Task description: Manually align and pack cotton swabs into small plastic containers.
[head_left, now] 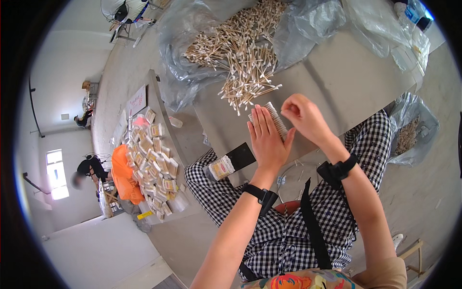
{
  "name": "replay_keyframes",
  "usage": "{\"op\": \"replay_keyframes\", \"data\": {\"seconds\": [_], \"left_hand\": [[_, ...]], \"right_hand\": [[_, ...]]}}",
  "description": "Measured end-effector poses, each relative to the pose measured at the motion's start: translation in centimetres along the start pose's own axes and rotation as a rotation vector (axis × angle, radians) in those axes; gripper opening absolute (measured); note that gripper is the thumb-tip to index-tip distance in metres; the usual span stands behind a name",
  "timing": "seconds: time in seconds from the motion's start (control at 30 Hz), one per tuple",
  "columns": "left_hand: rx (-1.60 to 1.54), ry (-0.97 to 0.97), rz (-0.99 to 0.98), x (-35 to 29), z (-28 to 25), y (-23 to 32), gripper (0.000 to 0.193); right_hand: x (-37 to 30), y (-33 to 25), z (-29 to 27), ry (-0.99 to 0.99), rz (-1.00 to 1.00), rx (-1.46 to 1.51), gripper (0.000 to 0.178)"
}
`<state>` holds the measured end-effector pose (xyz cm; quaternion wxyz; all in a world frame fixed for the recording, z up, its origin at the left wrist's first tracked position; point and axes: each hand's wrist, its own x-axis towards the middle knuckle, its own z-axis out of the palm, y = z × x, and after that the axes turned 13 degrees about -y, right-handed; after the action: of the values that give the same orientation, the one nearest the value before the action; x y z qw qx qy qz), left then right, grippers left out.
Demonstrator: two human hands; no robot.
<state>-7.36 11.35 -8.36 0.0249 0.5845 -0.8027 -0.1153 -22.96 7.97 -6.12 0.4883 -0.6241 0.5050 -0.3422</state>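
My left hand [267, 142] lies with its fingers stretched flat over a neat row of cotton swabs [275, 119] on the table, thumb at the row's near end. Just to the right, my right hand [306, 118] is raised with curled fingers pinched together; whatever they may hold is hidden. A loose heap of cotton swabs [250, 62] spills toward my hands from a clear plastic bag [173, 53]. Beside my left wrist, a small swab pack with a yellow label [221, 167] lies at the end of a black flat piece [241, 157] on the table edge.
On a side table to the left, several packed swab boxes [156, 161] are piled beside an orange bag [126, 173]. Another plastic bag with swabs [408, 135] stands low at the right. A person [89, 168] is in the background at far left.
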Motion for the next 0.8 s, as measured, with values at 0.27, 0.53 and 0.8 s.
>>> {"op": "replay_keyframes", "data": {"seconds": [0.27, 0.53, 0.8], "left_hand": [[-0.02, 0.013, 0.017, -0.1, 0.1, -0.2, 0.095], [-0.032, 0.087, 0.008, 0.1, 0.2, 0.0, 0.093], [-0.049, 0.028, 0.004, -0.1, -0.2, 0.0, 0.095]], "right_hand": [[2.9, -0.6, 1.9, -0.104, 0.124, -0.343, 0.011], [3.5, -1.3, 1.8, -0.155, 0.265, -0.422, 0.007], [2.9, 0.3, 2.5, -0.094, 0.106, -0.53, 0.009]]}}
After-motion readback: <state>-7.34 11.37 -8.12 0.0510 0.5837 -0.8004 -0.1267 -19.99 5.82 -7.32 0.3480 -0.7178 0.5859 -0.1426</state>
